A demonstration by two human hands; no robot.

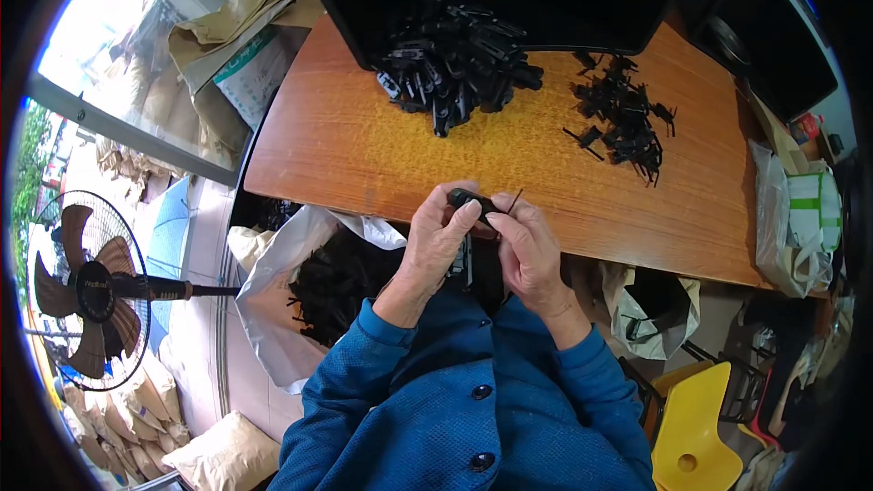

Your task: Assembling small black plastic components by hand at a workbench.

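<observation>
Your blue buttoned jacket (473,409) fills the bottom of the view, both sleeves rising toward the table edge, and right above them your two hands meet. Fingers first: your left hand (438,241) is curled around a small black plastic part (473,200), thumb pressed on its top, and your right hand (526,250) closes on the same piece from the other side, fingertips pinching its right end. Both hands are clenched on it, knuckles toward the camera. A thin black pin (515,201) sticks up at a slant from the part just past your right fingertips. Below the hands, between your wrists, more dark plastic shows, though you cannot tell from here whether it belongs to the same piece.

So the part sits right at the near edge of the wooden table (364,145), held over it, just in front of your chest.

Moving outward: well beyond your hands, at the far side of the table, lies a big heap of black plastic parts (459,64), and to its right a looser scatter of smaller black pieces (623,114). Down at your left, beside your knee, an open white sack (273,309) holds more black parts. At your right, a white plastic bag (796,218) hangs by the table's end, a yellow chair (696,432) stands lower down, and far off on your left a standing fan (86,286) faces the window.
</observation>
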